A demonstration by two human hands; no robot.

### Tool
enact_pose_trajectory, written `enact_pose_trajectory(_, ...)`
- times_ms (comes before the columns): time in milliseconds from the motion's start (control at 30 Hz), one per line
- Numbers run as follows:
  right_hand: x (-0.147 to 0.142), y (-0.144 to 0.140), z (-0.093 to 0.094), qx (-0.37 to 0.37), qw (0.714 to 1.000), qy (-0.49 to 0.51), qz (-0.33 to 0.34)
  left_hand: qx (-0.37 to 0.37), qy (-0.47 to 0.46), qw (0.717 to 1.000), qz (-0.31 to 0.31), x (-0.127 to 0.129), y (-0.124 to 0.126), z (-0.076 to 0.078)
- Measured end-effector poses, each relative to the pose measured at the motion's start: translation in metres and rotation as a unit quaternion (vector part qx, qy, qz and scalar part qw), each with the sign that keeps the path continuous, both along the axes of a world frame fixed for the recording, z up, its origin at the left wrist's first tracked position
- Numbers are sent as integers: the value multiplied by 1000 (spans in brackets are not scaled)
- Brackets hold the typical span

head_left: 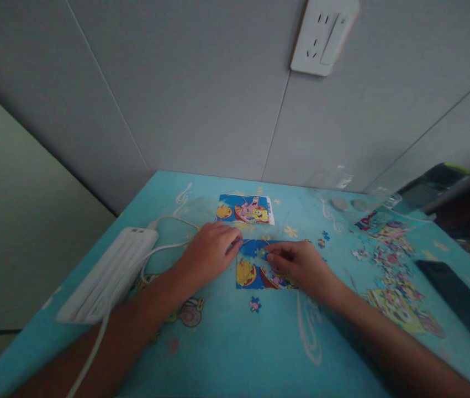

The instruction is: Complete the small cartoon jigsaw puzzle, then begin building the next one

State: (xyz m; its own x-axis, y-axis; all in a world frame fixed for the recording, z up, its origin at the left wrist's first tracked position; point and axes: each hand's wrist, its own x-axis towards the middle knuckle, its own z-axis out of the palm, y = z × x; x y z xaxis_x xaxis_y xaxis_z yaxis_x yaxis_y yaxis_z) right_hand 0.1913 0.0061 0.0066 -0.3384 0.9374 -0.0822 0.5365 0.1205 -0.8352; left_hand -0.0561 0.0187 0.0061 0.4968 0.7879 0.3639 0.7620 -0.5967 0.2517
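I am fitting a jigsaw piece [260,253] into the partly built puzzle [255,268] that lies flat on the turquoise table [226,354], just in front of me. My right hand [299,265] rests on the puzzle's right side, its fingertips pinched on that small piece at the upper edge of the assembled block. My left hand [210,251] lies flat at the puzzle's left edge, fingers loose and holding nothing, only pressing to steady the block.

The reference picture [245,209] sits just beyond the puzzle, toward the wall. One loose piece [254,304] lies on the table just in front of the block, a few more [323,239] lie off to its upper right, and a large scatter of unsorted pieces [387,276] spreads well to my right. A white power strip [108,273] with its cable lies to my left.

By my reckoning I am in the seating step, with most of the picture not yet built. The next move calls for turning the piece until its tabs line up, then pressing straight down while my left hand keeps the block from sliding.
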Motion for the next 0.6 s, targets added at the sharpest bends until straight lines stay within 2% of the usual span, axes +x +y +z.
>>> enact_pose_trajectory(233,3,16,-7,69,995,-54,-45,33,58,997,-32,10,-7,-5)
enact_pose_trajectory(433,-8,7,-12,73,997,-37,-14,22,61,997,-30,12,-7,-12)
enact_pose_trajectory(600,-13,4,-11,132,988,-79,-2,14,66,997,-38,12,-7,-14)
